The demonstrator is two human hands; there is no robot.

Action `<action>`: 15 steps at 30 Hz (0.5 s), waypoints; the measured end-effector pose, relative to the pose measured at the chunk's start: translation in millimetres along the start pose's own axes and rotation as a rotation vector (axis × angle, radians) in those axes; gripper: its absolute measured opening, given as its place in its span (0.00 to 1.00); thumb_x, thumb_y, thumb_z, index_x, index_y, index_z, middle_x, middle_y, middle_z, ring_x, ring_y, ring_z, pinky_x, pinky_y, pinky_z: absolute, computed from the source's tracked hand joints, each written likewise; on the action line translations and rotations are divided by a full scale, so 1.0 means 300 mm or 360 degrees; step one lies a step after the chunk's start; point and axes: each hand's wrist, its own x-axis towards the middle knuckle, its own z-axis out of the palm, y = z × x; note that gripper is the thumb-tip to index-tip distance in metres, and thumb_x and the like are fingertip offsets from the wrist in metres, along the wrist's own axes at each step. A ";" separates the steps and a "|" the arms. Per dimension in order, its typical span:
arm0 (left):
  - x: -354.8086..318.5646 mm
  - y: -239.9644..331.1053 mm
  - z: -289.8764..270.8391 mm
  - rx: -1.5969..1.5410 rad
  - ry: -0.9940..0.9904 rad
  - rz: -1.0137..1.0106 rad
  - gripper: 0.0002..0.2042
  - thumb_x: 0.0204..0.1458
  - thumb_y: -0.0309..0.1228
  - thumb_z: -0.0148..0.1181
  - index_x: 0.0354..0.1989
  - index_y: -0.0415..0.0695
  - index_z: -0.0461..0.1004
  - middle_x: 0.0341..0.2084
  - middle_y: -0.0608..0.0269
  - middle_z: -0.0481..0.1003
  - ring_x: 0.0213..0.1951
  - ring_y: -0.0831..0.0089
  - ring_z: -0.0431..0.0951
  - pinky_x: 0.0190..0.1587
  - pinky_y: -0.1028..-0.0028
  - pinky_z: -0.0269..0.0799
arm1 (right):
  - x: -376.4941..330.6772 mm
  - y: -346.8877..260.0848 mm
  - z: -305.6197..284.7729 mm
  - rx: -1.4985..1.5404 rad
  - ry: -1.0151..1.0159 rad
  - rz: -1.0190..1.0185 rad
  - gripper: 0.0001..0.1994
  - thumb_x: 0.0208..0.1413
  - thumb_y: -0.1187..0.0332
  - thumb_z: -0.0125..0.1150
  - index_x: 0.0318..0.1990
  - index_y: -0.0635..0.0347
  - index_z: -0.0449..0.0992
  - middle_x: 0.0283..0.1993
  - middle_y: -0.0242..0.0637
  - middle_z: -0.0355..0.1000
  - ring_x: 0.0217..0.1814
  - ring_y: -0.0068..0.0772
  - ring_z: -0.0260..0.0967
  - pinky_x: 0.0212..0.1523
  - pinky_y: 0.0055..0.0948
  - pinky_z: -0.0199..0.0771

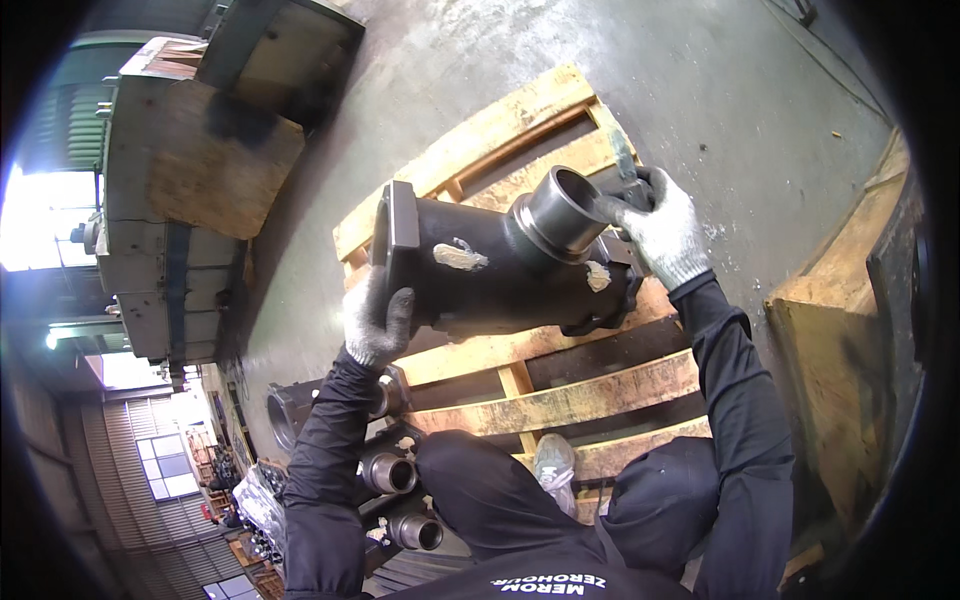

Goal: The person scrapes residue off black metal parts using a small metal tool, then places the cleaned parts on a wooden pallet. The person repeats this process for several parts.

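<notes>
A black metal casting (480, 290), shaped like a pipe with a square flange and a bare round steel neck (568, 212), lies tilted over the wooden pallet. Beige putty-like patches (460, 257) mark its side. My left hand (376, 322), in a white glove with dark fingertips, grips the flange at its left end. At the right end, my right hand (660, 225) is closed round the dark handle of a putty knife (623, 157). The knife's worn, greenish-grey blade points away from me. The right hand's fingers are close to the neck; whether they touch it I cannot tell.
The slatted wooden pallet (625, 385) reaches back to my feet. Several similar castings with threaded necks (393, 473) stand at my lower left. A wooden crate (830, 290) is to the right, and a large grey machine (150, 260) is at the far left.
</notes>
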 end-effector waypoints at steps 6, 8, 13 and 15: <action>-0.114 -0.001 0.007 0.0103 -0.0104 0.0098 0.20 0.66 0.43 0.51 0.45 0.34 0.76 0.30 0.55 0.80 0.30 0.66 0.80 0.34 0.70 0.75 | -0.008 0.093 0.038 -0.0349 -0.0293 -0.0083 0.31 0.45 0.56 0.80 0.51 0.68 0.75 0.46 0.44 0.80 0.50 0.34 0.78 0.53 0.32 0.78; -0.170 -0.012 0.018 0.0149 -0.0093 0.0160 0.21 0.67 0.44 0.50 0.45 0.34 0.76 0.31 0.55 0.79 0.31 0.66 0.81 0.35 0.69 0.75 | -0.017 0.111 0.066 -0.0293 -0.0354 -0.0030 0.32 0.47 0.50 0.78 0.53 0.64 0.75 0.48 0.46 0.79 0.52 0.39 0.78 0.56 0.34 0.76; -0.307 -0.095 0.030 0.0052 0.0028 -0.0105 0.25 0.67 0.47 0.51 0.52 0.32 0.73 0.39 0.53 0.80 0.39 0.66 0.81 0.43 0.68 0.77 | -0.011 0.150 0.086 -0.0180 -0.0110 -0.0142 0.22 0.53 0.55 0.74 0.46 0.63 0.78 0.38 0.44 0.80 0.42 0.34 0.79 0.46 0.33 0.77; -0.332 -0.144 0.046 -0.0336 0.0128 -0.0332 0.27 0.68 0.45 0.52 0.62 0.32 0.68 0.50 0.49 0.78 0.50 0.64 0.79 0.54 0.68 0.74 | 0.014 0.168 0.093 -0.0023 -0.0111 0.0174 0.18 0.58 0.57 0.70 0.45 0.63 0.78 0.35 0.39 0.80 0.36 0.31 0.77 0.42 0.31 0.77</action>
